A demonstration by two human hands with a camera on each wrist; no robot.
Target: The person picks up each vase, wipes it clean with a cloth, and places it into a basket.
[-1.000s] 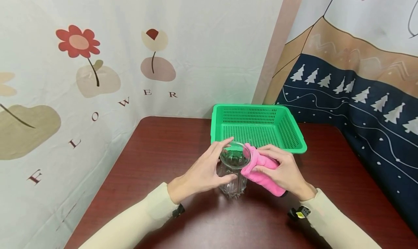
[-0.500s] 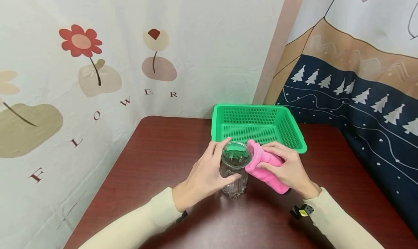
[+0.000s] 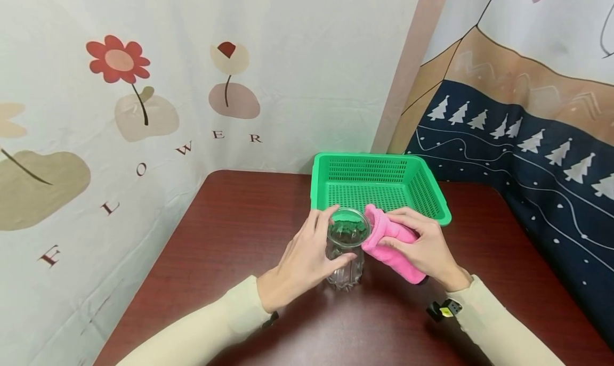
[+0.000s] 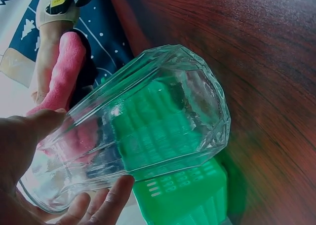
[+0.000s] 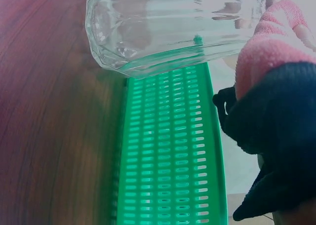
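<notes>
A clear, ridged glass jar (image 3: 346,273) stands upright with its open mouth facing up. My left hand (image 3: 302,257) grips its upper part from the left, thumb on the near side and fingertips at the far rim. In the left wrist view the faceted base of the jar (image 4: 197,106) shows beyond the fingers. My right hand (image 3: 424,243) holds a fuzzy pink cloth bundle (image 3: 392,257) between thumb and fingers, its upper end right at the jar's right rim. Black fabric (image 5: 276,126) hangs at the bundle's other end in the right wrist view.
Behind the jar sits a green slotted plastic basket (image 3: 379,195), its near wall close to both hands. Everything is on a dark red-brown wooden table (image 3: 240,211). Printed curtains (image 3: 307,78) hang along the back and right edges.
Both hands, the jar and the pink cloth bundle have shifted slightly to the right. The bundle's upper end has drawn back a little from over the rim.
</notes>
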